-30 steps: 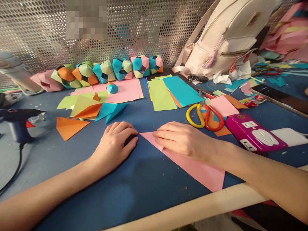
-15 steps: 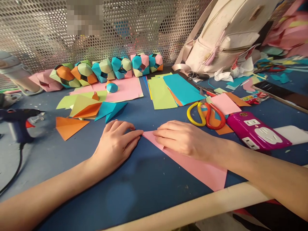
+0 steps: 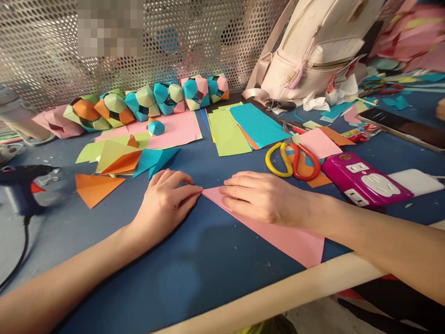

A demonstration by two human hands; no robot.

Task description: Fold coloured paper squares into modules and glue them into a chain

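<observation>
A folded sheet of pink paper [image 3: 295, 242] lies aslant on the blue table, its narrow point toward my left hand [image 3: 165, 198]. Thumb and index finger of that hand are pinched at the tip of the point. My right hand [image 3: 259, 197] rests on top of the paper, fingers side by side and slightly bent, pressing along the folded edge; its thumb is hidden. Beyond my left hand are a folded orange paper piece [image 3: 99, 189] and a folded blue piece [image 3: 153, 161]. Scissors [image 3: 294, 160] with yellow and red handles lie past my right hand.
Several paper balls [image 3: 139, 103] line the metal mesh at the back. A glue gun [image 3: 24, 185] stands left. Rightward are a purple power strip [image 3: 368, 181], a phone [image 3: 403, 127] and a backpack [image 3: 306, 60]. Another person's hand [image 3: 441, 110] shows at the right edge.
The view has shifted slightly, so most things sit a little further left. My hands stay at the pink paper with little movement. Part of another person's hand has appeared at the right edge.
</observation>
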